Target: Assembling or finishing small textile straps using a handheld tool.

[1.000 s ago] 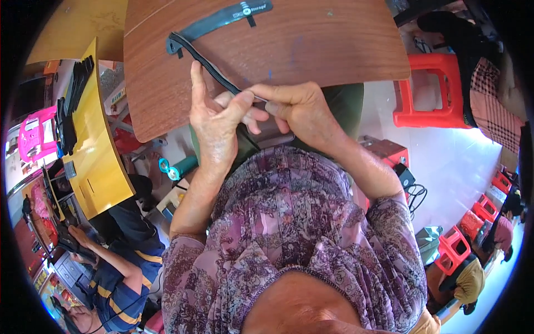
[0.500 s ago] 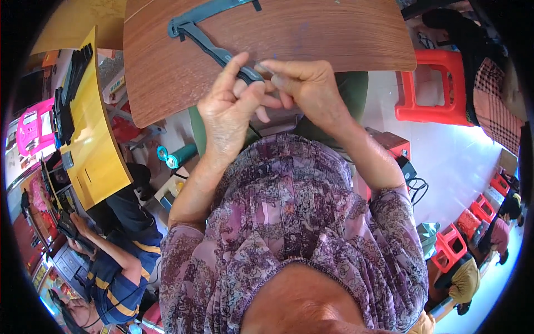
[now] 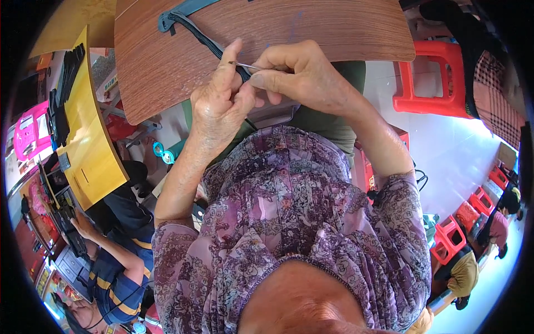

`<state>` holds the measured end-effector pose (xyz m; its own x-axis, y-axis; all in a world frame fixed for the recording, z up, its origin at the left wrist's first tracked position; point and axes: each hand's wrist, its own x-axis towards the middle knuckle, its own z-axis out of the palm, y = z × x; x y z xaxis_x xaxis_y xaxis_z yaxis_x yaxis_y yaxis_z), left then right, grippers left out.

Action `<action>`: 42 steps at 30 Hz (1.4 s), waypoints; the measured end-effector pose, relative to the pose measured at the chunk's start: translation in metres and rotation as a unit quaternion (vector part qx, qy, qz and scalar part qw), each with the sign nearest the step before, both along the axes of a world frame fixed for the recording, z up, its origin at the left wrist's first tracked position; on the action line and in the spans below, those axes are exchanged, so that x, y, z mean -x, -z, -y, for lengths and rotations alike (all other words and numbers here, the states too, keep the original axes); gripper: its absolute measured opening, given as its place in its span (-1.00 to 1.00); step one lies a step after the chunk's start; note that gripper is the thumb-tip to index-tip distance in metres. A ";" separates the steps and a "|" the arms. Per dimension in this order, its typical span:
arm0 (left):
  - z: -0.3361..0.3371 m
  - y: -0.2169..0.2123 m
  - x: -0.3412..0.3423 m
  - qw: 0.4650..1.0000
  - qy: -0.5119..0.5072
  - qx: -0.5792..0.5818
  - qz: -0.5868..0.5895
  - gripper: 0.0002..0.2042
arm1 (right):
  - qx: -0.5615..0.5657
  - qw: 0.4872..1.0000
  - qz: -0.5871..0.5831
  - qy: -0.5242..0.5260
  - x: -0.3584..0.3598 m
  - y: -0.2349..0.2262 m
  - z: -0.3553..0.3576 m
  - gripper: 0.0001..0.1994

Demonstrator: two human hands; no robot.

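A long dark grey strap [image 3: 204,39] runs over the near part of the brown table, with its near end between the fingers of my left hand [image 3: 214,100]. That hand is closed on the strap, index finger raised. My right hand [image 3: 305,69] pinches a thin, shiny metal tool [image 3: 247,65], slim like a needle or awl; its exact kind is not clear. The tool's tip meets the strap end beside my left index finger. At the far left of the table the strap joins a wider grey band [image 3: 189,8] at a rounded corner piece [image 3: 165,22].
The brown wooden table [image 3: 334,33] lies ahead of me. On the left stands a yellow table [image 3: 92,156] with black strips [image 3: 72,72], and a person in a striped shirt [image 3: 119,284] works there. A red stool [image 3: 434,83] stands at right, near another person.
The metal tool now shows clearly between my right fingers and the strap. My right hand has risen slightly, and my left hand has shifted a little left. The view has tilted slightly.
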<state>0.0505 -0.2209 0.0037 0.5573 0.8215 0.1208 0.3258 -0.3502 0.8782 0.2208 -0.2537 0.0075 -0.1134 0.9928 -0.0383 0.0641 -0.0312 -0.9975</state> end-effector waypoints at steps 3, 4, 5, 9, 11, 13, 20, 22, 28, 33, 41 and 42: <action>-0.003 0.004 0.005 1.000 0.017 -0.023 -0.004 -0.38 | 0.027 0.998 -0.028 -0.047 -0.004 -0.002 -0.006 -0.84; -0.004 0.005 0.006 1.000 0.024 -0.015 -0.008 -0.35 | 0.027 0.997 -0.018 -0.063 -0.005 0.000 -0.007 -0.85; -0.004 0.004 0.006 1.000 0.025 -0.013 -0.008 -0.35 | 0.028 0.996 -0.008 -0.080 -0.005 0.001 -0.008 -0.87; -0.007 -0.001 0.007 0.991 0.046 0.108 0.059 -0.23 | 0.030 0.998 -0.005 -0.051 -0.001 -0.002 -0.009 -0.85; -0.007 -0.004 0.007 0.985 0.052 0.141 0.080 -0.20 | 0.015 0.999 -0.021 -0.022 0.002 0.002 -0.008 -0.86; -0.008 -0.007 0.005 0.980 0.050 0.164 0.098 -0.17 | 0.014 0.999 -0.007 -0.031 0.002 0.002 -0.008 -0.89; -0.008 -0.002 0.002 0.979 0.073 0.140 0.127 -0.18 | -0.236 0.942 0.233 0.045 0.010 0.019 -0.010 -0.95; -0.005 -0.004 0.001 0.976 0.036 0.176 0.123 -0.18 | -0.157 0.973 0.161 0.049 0.009 0.016 -0.008 -0.94; -0.003 -0.008 -0.001 0.965 0.000 0.208 0.158 -0.19 | -0.027 0.999 -0.021 0.027 0.005 0.016 -0.007 -0.91; -0.006 -0.003 0.004 0.976 0.046 0.180 0.115 -0.20 | -0.008 0.999 -0.009 -0.045 -0.003 0.010 -0.008 -0.86; -0.010 -0.005 0.006 0.984 0.047 0.149 0.082 -0.21 | 0.030 0.992 -0.062 -0.102 -0.010 0.006 -0.018 -0.86; -0.011 -0.006 0.005 0.986 0.053 0.141 0.075 -0.21 | 0.026 0.993 -0.059 -0.103 -0.010 0.005 -0.018 -0.86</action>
